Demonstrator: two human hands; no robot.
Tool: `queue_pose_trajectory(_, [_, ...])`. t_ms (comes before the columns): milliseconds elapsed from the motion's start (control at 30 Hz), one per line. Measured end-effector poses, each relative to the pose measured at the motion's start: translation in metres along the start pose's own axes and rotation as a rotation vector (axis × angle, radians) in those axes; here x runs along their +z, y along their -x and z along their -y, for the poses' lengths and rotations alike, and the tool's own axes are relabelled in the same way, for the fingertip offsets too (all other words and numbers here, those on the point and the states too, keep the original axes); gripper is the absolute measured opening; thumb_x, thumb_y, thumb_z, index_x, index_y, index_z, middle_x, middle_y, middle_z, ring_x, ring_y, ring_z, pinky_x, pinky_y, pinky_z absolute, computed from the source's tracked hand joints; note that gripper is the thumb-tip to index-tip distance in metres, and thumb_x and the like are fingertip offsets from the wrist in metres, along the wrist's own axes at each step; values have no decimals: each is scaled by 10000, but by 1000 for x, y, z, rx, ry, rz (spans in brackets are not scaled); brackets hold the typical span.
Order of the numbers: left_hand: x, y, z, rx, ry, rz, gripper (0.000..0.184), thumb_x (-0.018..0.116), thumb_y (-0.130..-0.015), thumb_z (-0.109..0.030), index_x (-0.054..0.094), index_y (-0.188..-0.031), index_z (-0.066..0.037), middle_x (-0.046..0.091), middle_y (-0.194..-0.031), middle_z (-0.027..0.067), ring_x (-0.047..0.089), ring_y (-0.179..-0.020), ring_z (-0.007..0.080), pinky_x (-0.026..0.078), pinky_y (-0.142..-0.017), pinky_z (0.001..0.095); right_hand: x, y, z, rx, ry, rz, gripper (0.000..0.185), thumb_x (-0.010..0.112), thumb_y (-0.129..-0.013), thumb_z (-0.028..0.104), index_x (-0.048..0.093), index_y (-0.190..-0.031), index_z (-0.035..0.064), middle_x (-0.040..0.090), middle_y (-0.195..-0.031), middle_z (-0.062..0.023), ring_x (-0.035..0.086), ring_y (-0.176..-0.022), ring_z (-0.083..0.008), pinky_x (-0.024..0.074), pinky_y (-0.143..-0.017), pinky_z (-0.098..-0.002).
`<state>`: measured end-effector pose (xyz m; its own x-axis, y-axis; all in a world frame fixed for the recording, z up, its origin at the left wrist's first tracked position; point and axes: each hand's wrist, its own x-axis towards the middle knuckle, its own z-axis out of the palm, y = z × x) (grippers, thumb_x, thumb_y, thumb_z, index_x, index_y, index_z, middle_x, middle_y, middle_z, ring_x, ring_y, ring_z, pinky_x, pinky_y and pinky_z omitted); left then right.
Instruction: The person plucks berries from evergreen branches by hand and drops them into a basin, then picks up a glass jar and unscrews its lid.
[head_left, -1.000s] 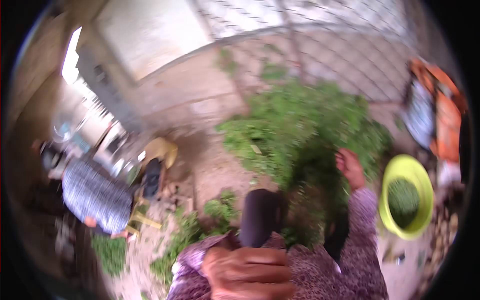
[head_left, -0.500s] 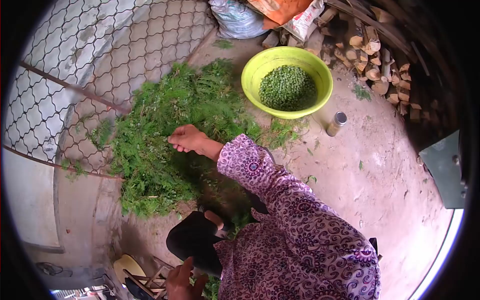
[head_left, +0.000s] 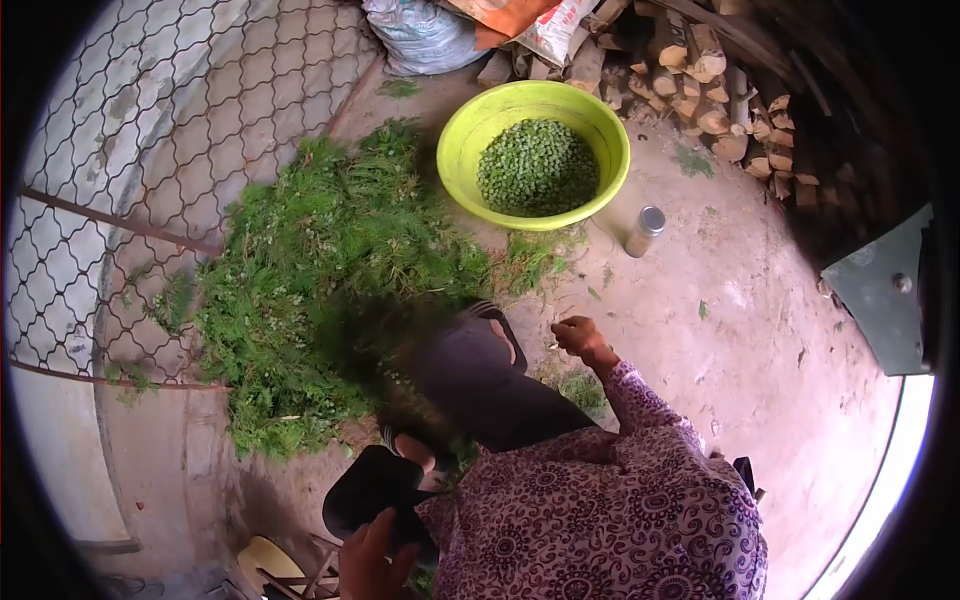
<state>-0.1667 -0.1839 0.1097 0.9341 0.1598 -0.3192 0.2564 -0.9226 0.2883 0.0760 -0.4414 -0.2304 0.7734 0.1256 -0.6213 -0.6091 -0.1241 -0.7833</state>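
Note:
My right hand [head_left: 583, 338] is closed in a pinch above the floor, to the right of my knee. A tiny pale bit shows at its fingertips, too small to name. Low in the view, my left hand [head_left: 370, 562] rests by my left leg with its fingers apart, holding nothing visible. A broad heap of feathery green sprigs [head_left: 300, 270], dotted with small pale-green round fruits, spreads in front of my feet. Beyond my right hand stands a yellow-green plastic basin [head_left: 450, 190], partly filled with small green round fruits [head_left: 538, 168].
A small lidded jar [head_left: 645, 232] stands right of the basin. Split firewood [head_left: 715, 115] is stacked at the back right, beside stuffed sacks [head_left: 425, 35]. Wire mesh [head_left: 150, 150] borders the heap on the left. A green metal piece [head_left: 885, 290] juts in at right.
My right hand has moved from over the sprigs, right and down, to beside my knee. My right leg now shows below the heap. The view has shifted slightly; my left hand stays low.

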Motion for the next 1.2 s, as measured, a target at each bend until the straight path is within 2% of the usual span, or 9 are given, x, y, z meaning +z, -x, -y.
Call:
queue_pose_trajectory(200, [-6,-36,-14,143,-52,12,479,661,-688,-173,512,-1131,-68,578,-924,172,555,-814,343,453,-690,396,-33,2,-24,115,-32,-223,655,700,-672,282,430,-1152,-74,601,-796,-168,595,-656,-186,462,-521,-278])
queue_pose_trajectory(267, [-3,-44,-17,132,-7,20,408,696,-630,-121,555,-997,-10,603,-800,134,594,-676,244,481,-611,309,-40,-5,-17,92,-61,-246,668,708,-667,288,429,-1161,-66,604,-818,-165,595,-658,-179,468,-523,-273])
queue_pose_trajectory(333, [-4,-50,-21,110,16,62,479,698,-605,-111,537,-1042,2,596,-836,147,591,-719,272,478,-644,327,-47,-17,-26,67,-87,-267,682,716,-661,294,427,-1169,-57,607,-840,-162,595,-659,-172,475,-525,-268])
queue_pose_trajectory(433, [-4,-58,-25,124,-16,98,510,672,-640,-148,515,-1109,-25,582,-915,171,571,-799,326,464,-683,376,-62,-37,-41,-67,15,-552,823,755,-620,339,353,-1224,-48,603,-881,-169,589,-789,-237,486,-665,-341])
queue_pose_trajectory(533, [-4,-64,-26,129,-80,125,476,640,-701,-206,507,-1136,-65,576,-958,181,554,-835,351,453,-689,407,-92,-51,-41,-64,-283,-695,986,814,-547,313,248,-1278,-31,471,-1133,-241,502,-998,-299,434,-821,-366])
queue_pose_trajectory(600, [-3,-69,-25,98,-91,158,483,636,-702,-217,504,-1141,-65,576,-957,181,555,-835,351,454,-690,407,-118,-71,-45,-71,-175,-795,1068,830,-518,318,188,-1300,-24,364,-1242,-261,434,-1094,-325,393,-880,-377])
queue_pose_trajectory(933, [6,-118,-14,12,-51,345,490,636,-709,-182,489,-1159,-58,567,-987,190,555,-861,354,456,-724,392,-173,-141,-11,-216,123,-984,1022,823,-495,277,239,-1295,25,347,-1253,-226,355,-1166,-347,334,-966,-395])
queue_pose_trajectory(1133, [4,-142,-10,-62,-24,393,485,645,-710,-153,488,-1157,-50,567,-984,194,560,-840,356,463,-710,388,-170,-169,-12,-430,-54,-1010,852,804,-524,208,331,-1211,36,474,-1133,-141,470,-1053,-260,388,-900,-350])
queue_pose_trajectory(1200, [3,-146,-7,-115,-24,418,487,650,-706,-148,490,-1155,-51,570,-976,192,564,-828,354,466,-701,387,-164,-170,0,-589,-348,-948,744,790,-539,159,378,-1149,56,520,-1050,-73,518,-949,-190,418,-842,-304])
